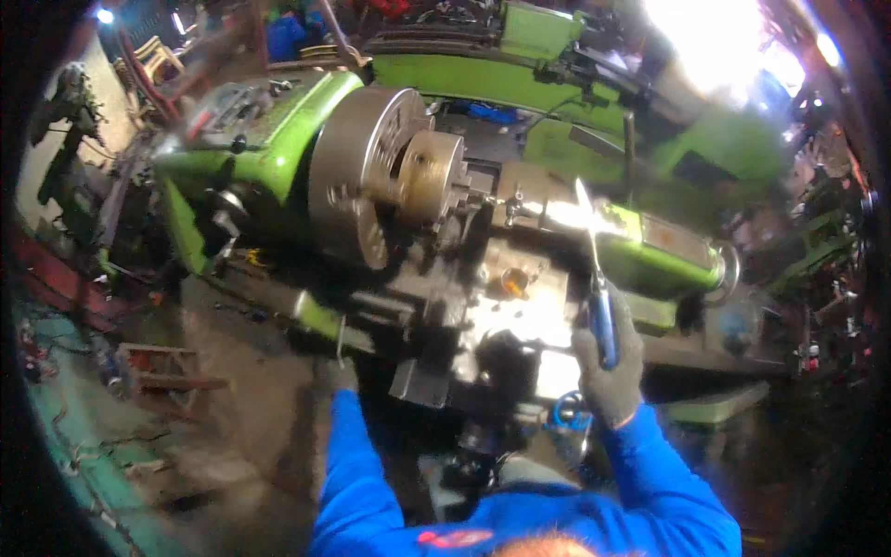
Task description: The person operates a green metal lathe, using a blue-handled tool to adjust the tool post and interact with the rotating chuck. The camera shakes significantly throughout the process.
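In my gloved right hand [611,367] is a blue-handled tool [603,325] with a long, thin metal blade pointing up and away. The blade is too blurred to show its exact kind. It stands above the right side of a green lathe's carriage [520,311]. Lower left, my gloved left hand [338,374] is closed around the lower end of a thin metal lever [342,336] at the lathe's front; its fingers are dim. Beyond, the big lathe chuck [357,176] has a round, brass-toned metal workpiece [432,176] at its right face.
The green headstock [278,158] carries loose tools on top. To the right stands the tailstock [650,246] with its handwheel [729,269]. A blue handwheel [570,411] is just below my right hand. Another green machine [445,79] stands behind. Bright glare covers part of the carriage.
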`<state>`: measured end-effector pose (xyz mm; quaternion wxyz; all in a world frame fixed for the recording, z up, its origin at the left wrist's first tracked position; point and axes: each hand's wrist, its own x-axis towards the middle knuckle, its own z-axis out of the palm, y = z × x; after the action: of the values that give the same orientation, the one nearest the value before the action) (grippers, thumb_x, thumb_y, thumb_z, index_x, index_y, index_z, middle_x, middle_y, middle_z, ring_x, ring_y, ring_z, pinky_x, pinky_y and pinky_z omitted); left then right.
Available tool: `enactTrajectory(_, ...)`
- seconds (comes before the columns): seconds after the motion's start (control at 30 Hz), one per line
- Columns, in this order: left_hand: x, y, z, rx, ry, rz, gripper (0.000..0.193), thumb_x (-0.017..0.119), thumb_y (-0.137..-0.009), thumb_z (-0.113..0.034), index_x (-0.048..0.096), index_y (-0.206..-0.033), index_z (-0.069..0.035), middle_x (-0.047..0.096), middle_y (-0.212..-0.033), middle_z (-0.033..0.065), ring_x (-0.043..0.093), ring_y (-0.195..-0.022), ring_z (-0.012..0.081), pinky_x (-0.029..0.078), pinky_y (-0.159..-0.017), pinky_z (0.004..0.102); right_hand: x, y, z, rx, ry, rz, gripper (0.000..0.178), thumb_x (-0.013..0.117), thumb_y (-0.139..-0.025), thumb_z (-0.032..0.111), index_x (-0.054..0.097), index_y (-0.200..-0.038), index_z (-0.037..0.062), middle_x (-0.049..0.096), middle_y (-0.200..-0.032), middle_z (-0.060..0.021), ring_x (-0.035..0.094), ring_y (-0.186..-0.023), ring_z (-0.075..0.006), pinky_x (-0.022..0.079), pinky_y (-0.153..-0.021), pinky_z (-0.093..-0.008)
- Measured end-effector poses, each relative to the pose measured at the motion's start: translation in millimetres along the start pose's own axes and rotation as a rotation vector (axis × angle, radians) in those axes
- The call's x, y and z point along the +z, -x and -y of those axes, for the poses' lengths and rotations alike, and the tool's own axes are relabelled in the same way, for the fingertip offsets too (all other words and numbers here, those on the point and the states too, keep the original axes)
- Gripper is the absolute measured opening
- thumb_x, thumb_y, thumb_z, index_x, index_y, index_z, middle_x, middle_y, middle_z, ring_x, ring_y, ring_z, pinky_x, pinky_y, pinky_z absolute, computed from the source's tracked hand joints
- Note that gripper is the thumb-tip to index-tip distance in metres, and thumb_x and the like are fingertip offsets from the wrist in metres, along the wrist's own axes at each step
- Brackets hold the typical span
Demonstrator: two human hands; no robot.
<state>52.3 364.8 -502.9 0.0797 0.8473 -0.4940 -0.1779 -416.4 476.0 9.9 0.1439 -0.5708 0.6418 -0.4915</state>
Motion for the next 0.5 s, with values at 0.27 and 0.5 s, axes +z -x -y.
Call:
enactTrajectory(0.27, 101, -100, 67, -0.241, 0.613, 0.103, 0.037, 0.074, -0.091, -0.037, 0.063, -0.109, -0.007, 0.065, -0.083, 0.0108, 0.065, -0.069, 0.0295, 0.053, -0.058, 0.0497, 49, 5, -12, 0.033, 0.441, -0.081, 0.067, 0.077, -0.094, 0.043, 0.060, -0.145, 0.0023, 0.071, -0.095, -0.0091, 0.069, -0.084, -0.0183, 0.057, -0.077, -0.0341)
enactTrajectory(0.5, -91, -65, -39, -0.434, 1.755, 0.917, 0.044, 0.082, -0.088, -0.024, 0.060, -0.121, -0.005, 0.066, -0.080, 0.0064, 0.064, -0.065, 0.0218, 0.054, -0.056, 0.0352, 51, 12, 13, -0.053, 0.733, -0.052, 0.079, 0.088, -0.077, 0.048, 0.065, -0.139, 0.0049, 0.072, -0.103, -0.0178, 0.068, -0.097, -0.0376, 0.051, -0.090, -0.0480)
